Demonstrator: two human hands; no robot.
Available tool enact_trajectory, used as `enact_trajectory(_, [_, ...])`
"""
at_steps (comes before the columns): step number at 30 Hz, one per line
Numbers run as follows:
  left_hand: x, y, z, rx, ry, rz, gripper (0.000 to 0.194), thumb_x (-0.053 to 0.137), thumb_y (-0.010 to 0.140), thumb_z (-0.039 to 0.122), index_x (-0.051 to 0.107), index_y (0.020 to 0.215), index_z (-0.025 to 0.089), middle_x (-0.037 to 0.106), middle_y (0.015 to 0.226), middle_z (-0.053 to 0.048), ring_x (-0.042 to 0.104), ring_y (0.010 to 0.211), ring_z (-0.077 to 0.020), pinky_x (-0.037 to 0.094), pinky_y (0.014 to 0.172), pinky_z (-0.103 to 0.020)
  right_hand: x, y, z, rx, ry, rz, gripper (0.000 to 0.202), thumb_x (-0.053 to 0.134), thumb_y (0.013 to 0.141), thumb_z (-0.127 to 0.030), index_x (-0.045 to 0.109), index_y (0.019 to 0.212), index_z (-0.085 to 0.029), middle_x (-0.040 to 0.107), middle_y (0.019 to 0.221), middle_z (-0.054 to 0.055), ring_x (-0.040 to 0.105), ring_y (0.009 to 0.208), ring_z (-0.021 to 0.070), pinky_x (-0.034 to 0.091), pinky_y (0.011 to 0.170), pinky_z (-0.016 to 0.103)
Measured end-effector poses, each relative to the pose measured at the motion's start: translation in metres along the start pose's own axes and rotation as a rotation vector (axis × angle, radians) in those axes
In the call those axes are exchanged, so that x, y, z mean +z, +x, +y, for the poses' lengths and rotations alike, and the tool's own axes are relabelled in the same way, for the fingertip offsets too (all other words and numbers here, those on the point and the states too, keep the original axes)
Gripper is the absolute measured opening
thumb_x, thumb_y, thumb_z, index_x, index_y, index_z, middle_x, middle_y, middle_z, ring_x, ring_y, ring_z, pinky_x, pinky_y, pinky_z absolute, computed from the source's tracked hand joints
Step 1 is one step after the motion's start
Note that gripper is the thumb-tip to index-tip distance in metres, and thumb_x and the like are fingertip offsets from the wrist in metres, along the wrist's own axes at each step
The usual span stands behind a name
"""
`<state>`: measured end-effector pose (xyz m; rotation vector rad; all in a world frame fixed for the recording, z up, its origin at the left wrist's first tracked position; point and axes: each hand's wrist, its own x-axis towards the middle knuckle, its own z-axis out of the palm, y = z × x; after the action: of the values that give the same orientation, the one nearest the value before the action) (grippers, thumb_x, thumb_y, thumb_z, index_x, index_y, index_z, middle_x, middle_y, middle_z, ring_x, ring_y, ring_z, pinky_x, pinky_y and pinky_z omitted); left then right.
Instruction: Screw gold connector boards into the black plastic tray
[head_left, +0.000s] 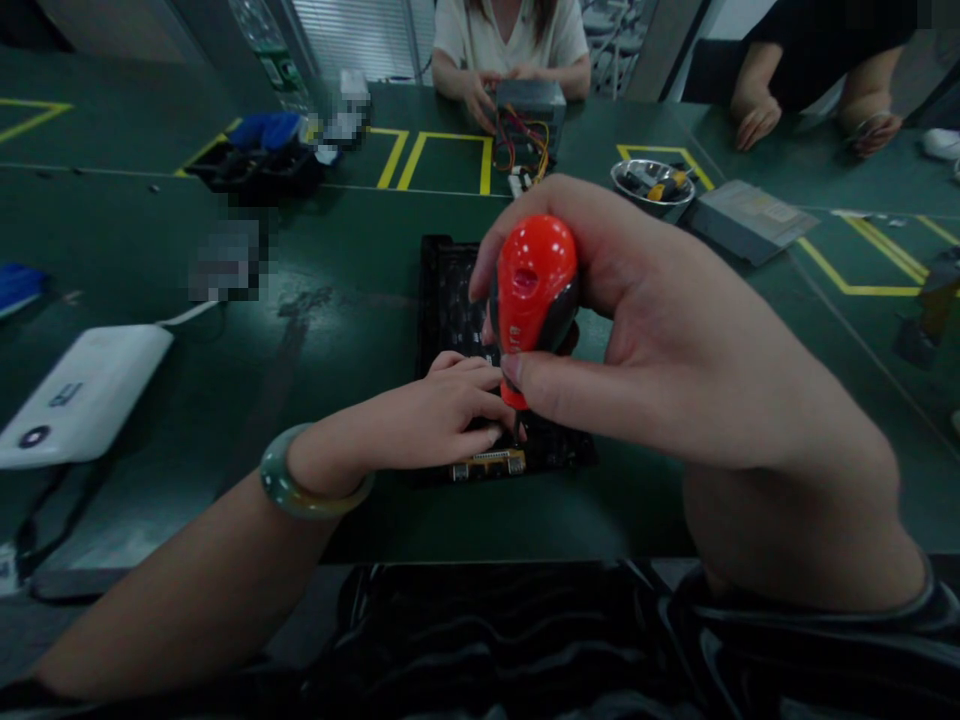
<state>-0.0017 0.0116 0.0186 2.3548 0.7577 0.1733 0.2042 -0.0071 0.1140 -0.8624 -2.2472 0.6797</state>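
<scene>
My right hand [645,320] is closed around the red and black handle of a screwdriver [538,255]. The tool points downward, and its thin shaft shows just below the handle, over the near part of a black plastic casing [430,300]. My left hand [439,415], with a green bangle [307,490] on its wrist, lies across the casing with fingers spread, close to the shaft. Along the casing's near edge is a small yellowish circuit board [491,464] with metal connectors. My right hand covers part of the casing, and the screwdriver's tip is hard to make out.
A white power bank [86,395] with a cable lies left. Farther back are a black tray [255,170] with blue items, a metal bowl [652,185] of tools and a grey metal box [750,220]. A person opposite handles a power supply unit [531,105]; another sits right.
</scene>
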Motion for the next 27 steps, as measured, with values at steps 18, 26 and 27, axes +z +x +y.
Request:
enact_trajectory(18, [0.002, 0.001, -0.006, 0.029, 0.115, -0.042, 0.026, 0.056, 0.096, 0.026, 0.079, 0.108, 0.028, 0.072, 0.115, -0.004, 0.058, 0.121, -0.0273, 0.034, 0.113, -0.044, -0.008, 0.002, 0.002, -0.008, 0.106, -0.012, 0.043, 0.082, 0.068, -0.016, 0.065, 0.102, -0.036, 0.068, 0.117, -0.001, 0.066, 0.099, 0.0239, 0.059, 0.080, 0.037])
enact_trajectory(26, [0.003, 0.002, -0.008, 0.064, 0.073, -0.023, 0.024, 0.057, 0.094, 0.024, 0.078, 0.105, 0.027, 0.073, 0.116, -0.003, 0.060, 0.118, -0.0258, 0.033, 0.115, -0.044, -0.005, -0.005, -0.002, 0.046, 0.080, -0.032, 0.032, 0.077, 0.077, -0.020, 0.061, 0.102, -0.034, 0.065, 0.099, -0.002, 0.061, 0.085, 0.0209, 0.055, 0.070, 0.034])
enact_trajectory(27, [0.005, 0.002, -0.010, 0.062, 0.078, -0.012, 0.023, 0.057, 0.094, 0.025, 0.078, 0.105, 0.027, 0.073, 0.115, -0.003, 0.060, 0.117, -0.0258, 0.033, 0.114, -0.044, -0.004, -0.004, -0.001, 0.028, 0.066, -0.017, 0.031, 0.080, 0.076, -0.024, 0.060, 0.098, -0.033, 0.064, 0.096, -0.001, 0.060, 0.083, 0.0209, 0.053, 0.068, 0.035])
